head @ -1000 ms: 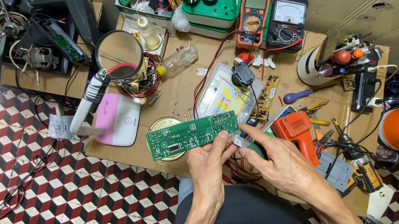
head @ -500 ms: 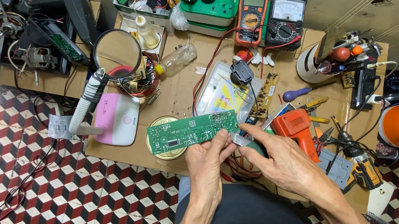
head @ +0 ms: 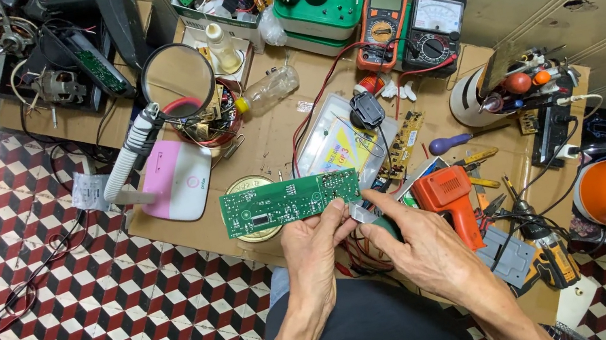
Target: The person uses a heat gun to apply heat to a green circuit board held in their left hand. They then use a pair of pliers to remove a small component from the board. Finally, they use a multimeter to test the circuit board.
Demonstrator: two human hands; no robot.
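My left hand (head: 314, 248) holds a long green circuit board (head: 288, 202) by its lower right edge, flat above the front of the workbench. My right hand (head: 414, 246) is beside it, fingers at the board's right end, pinching a small silvery part (head: 364, 214). Something green-handled shows under the right palm; I cannot tell what it is. A round brass tin lid (head: 246, 185) lies on the bench partly under the board.
The cardboard-topped bench (head: 264, 131) is crowded: a magnifier lamp (head: 177, 80), a pink-and-white box (head: 177, 179), two multimeters (head: 411, 29), an orange soldering gun (head: 451, 198), a plastic tray (head: 340, 143), screwdrivers, a drill (head: 548, 260). Checkered floor tiles spread left.
The board has stayed almost still in my left hand. My right hand's fingers have shifted slightly at the board's right end.
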